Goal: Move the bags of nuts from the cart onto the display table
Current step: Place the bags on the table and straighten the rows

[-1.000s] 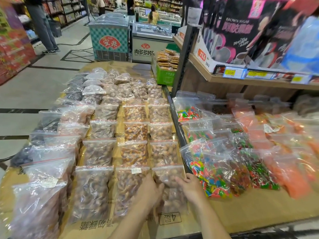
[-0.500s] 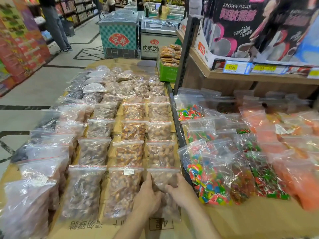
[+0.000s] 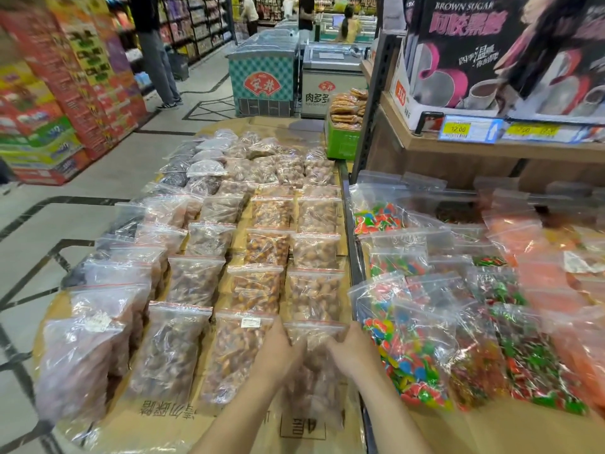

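Nut bag [image 3: 313, 385] lies flat on desk [image 3: 157, 430], long axis running away from body; left hand [image 3: 282, 352] and right hand [image 3: 353, 350] grip its far corners, equally near.

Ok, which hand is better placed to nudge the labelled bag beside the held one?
Left, probably. The left hand borders the labelled bag; the right hand is across the held bag, by the candy.
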`<state>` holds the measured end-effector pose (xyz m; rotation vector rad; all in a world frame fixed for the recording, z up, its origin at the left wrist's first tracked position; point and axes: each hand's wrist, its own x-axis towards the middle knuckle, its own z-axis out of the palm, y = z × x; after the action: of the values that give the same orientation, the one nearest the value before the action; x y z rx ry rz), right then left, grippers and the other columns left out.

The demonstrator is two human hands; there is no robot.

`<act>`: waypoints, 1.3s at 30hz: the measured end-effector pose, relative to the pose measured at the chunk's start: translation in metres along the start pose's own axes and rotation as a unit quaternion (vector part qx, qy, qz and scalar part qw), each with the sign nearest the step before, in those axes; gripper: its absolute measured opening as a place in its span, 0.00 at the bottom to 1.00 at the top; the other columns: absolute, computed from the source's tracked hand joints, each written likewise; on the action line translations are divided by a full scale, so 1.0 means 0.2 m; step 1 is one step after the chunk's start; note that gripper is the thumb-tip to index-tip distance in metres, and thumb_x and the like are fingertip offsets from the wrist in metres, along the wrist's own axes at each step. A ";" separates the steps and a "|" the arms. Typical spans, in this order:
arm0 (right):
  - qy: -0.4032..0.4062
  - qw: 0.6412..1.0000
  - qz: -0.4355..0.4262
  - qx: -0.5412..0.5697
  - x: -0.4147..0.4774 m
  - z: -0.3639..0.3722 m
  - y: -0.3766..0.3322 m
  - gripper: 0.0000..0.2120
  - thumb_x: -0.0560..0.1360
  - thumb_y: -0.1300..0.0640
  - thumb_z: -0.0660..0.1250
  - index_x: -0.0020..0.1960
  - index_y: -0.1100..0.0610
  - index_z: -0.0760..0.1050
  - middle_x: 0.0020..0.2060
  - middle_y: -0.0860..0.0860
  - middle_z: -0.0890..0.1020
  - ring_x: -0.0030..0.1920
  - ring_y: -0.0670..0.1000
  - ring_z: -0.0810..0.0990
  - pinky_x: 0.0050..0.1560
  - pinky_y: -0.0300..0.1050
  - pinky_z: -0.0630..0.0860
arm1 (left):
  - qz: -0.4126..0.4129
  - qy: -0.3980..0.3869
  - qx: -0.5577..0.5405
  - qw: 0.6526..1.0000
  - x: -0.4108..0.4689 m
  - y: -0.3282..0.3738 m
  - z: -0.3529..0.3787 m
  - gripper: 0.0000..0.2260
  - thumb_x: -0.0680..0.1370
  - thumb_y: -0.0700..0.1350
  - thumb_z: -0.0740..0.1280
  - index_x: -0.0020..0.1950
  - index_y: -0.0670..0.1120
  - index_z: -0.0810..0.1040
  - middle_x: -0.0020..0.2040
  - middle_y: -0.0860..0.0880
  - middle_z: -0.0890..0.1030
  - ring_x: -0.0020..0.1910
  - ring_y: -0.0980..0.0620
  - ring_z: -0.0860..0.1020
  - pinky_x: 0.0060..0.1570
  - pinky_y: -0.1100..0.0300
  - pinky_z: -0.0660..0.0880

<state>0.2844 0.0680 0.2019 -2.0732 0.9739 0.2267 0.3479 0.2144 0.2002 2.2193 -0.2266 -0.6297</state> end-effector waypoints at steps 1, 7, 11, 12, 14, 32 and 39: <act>0.006 1.000 -0.002 0.003 0.01 -0.02 -0.02 0.30 0.81 0.45 0.68 0.80 0.54 0.67 0.69 0.53 0.79 0.66 0.56 0.80 0.65 0.51 0.79 | -0.004 -0.003 0.004 1.000 0.01 0.02 -0.01 0.25 0.83 0.49 0.68 0.78 0.46 0.65 0.68 0.54 0.75 0.65 0.49 0.77 0.63 0.59 0.72; -0.009 0.999 -0.023 0.047 0.07 -0.06 -0.12 0.24 0.85 0.46 0.65 0.78 0.53 0.70 0.70 0.52 0.79 0.70 0.56 0.79 0.59 0.45 0.73 | -0.006 -0.008 -0.010 1.000 0.08 0.10 0.00 0.32 0.83 0.50 0.67 0.83 0.44 0.58 0.78 0.45 0.71 0.71 0.46 0.74 0.69 0.56 0.69; -0.021 0.997 -0.029 0.075 0.13 -0.03 -0.13 0.23 0.82 0.47 0.67 0.76 0.48 0.72 0.65 0.48 0.82 0.65 0.54 0.81 0.64 0.52 0.80 | -0.005 -0.011 -0.051 0.999 0.14 0.14 0.01 0.32 0.83 0.47 0.68 0.83 0.45 0.59 0.75 0.48 0.72 0.74 0.46 0.71 0.69 0.58 0.67; -0.027 0.996 -0.030 0.082 0.14 -0.03 -0.14 0.22 0.82 0.48 0.67 0.76 0.48 0.72 0.65 0.48 0.82 0.63 0.53 0.82 0.59 0.49 0.80 | -0.004 -0.014 -0.063 0.998 0.16 0.14 0.01 0.31 0.82 0.47 0.69 0.82 0.47 0.60 0.73 0.50 0.74 0.71 0.48 0.74 0.67 0.59 0.68; -0.032 0.995 -0.031 0.093 0.13 -0.03 -0.16 0.23 0.83 0.49 0.67 0.77 0.48 0.70 0.67 0.48 0.82 0.63 0.52 0.82 0.55 0.44 0.78 | -0.002 -0.018 -0.071 0.997 0.20 0.15 0.00 0.28 0.81 0.46 0.70 0.79 0.49 0.65 0.70 0.52 0.77 0.65 0.51 0.77 0.68 0.56 0.73; -0.031 0.999 -0.025 0.025 0.33 -0.11 -0.22 0.29 0.83 0.46 0.67 0.81 0.49 0.64 0.68 0.49 0.81 0.66 0.54 0.81 0.59 0.46 0.77 | 0.032 0.027 -0.005 0.999 0.40 0.28 -0.09 0.21 0.78 0.47 0.67 0.72 0.47 0.71 0.59 0.49 0.82 0.56 0.47 0.80 0.60 0.47 0.79; 0.038 0.999 -0.013 -0.022 0.53 -0.20 -0.39 0.27 0.84 0.43 0.63 0.77 0.58 0.69 0.66 0.56 0.81 0.64 0.60 0.81 0.64 0.56 0.79 | 0.058 0.043 0.013 0.997 0.60 0.38 -0.14 0.33 0.78 0.56 0.66 0.82 0.48 0.62 0.74 0.47 0.75 0.66 0.41 0.79 0.66 0.40 0.78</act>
<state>0.4058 0.0083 0.2264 -2.1471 0.9951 0.1574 0.4679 0.1400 0.2292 2.2341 -0.3173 -0.4698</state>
